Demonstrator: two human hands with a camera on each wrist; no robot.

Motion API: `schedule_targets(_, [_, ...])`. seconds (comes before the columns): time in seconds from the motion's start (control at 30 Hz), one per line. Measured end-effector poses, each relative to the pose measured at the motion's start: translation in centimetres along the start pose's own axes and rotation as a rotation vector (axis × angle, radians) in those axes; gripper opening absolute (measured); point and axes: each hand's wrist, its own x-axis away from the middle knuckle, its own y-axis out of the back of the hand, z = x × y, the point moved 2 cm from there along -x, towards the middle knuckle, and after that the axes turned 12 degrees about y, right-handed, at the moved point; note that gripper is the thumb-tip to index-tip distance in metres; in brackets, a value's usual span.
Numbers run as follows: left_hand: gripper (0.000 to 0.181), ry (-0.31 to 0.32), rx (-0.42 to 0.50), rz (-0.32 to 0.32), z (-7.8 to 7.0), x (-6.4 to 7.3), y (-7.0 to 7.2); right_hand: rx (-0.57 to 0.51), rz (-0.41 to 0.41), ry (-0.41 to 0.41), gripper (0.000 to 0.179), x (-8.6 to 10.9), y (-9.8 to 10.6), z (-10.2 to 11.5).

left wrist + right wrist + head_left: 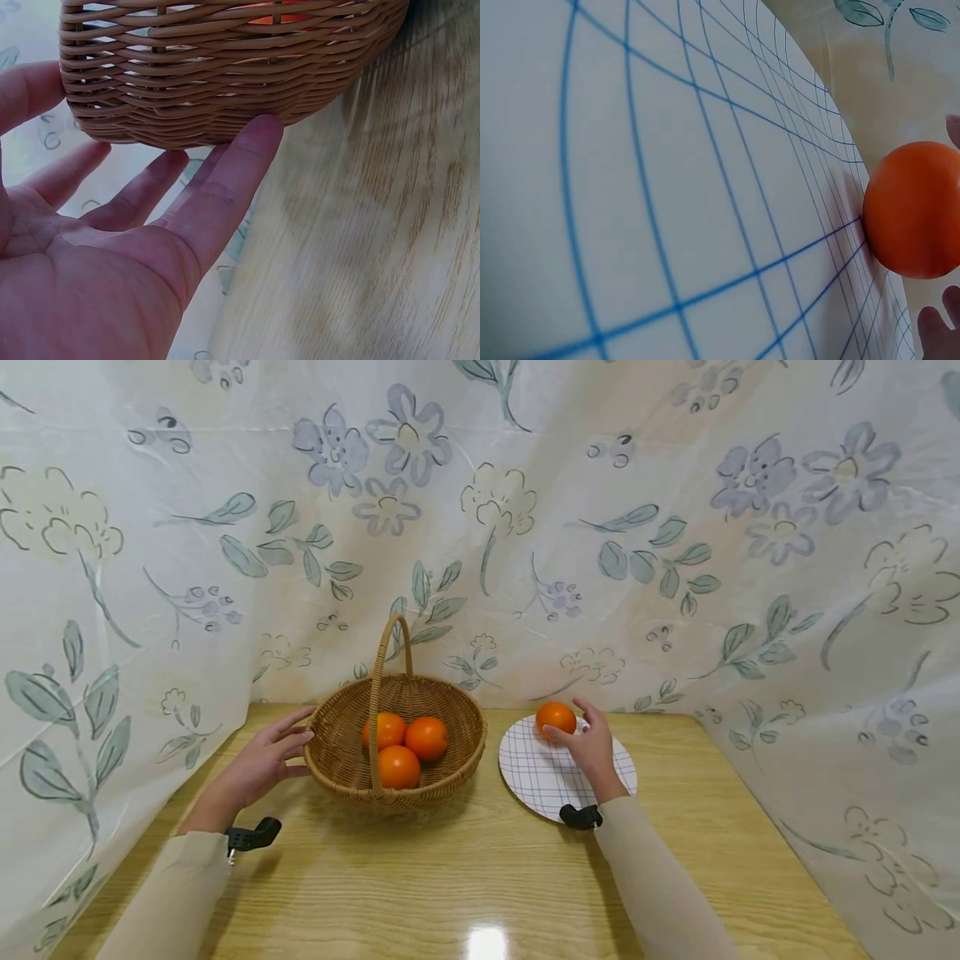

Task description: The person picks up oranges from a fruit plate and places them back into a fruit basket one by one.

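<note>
The left hand (258,766) rests its spread, mostly straight fingertips against the left side of a brown wicker basket (468,739) with a tall handle. In the left wrist view its fingers (225,191) meet the woven wall. Three oranges (399,767) lie inside the basket. To the right, one orange (553,718) sits near the far edge of a round white plate (532,768) with blue checked lines. The right hand (594,747) reaches over this plate, thumb and fingers spread around that orange. In the right wrist view, gaps show between the orange (915,210) and the visible fingertips (931,330).
Everything stands on a light wooden table (420,877). A floral cloth (525,568) hangs behind and along both sides, close to the basket and the plate. Each wrist carries a black camera mount (253,835).
</note>
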Motion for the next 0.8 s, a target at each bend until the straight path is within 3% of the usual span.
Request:
schedule_targets(0.33, [0.070, 0.008, -0.009, 0.001, -0.09, 0.00, 0.00, -0.045, 0.038, -0.086, 0.086, -0.06, -0.53, 0.23])
schedule_targets(0.8, [0.069, 0.011, -0.009, 0.008, -0.18, 0.03, 0.19, -0.040, 0.038, -0.112, 0.083, -0.67, -1.04, -0.58])
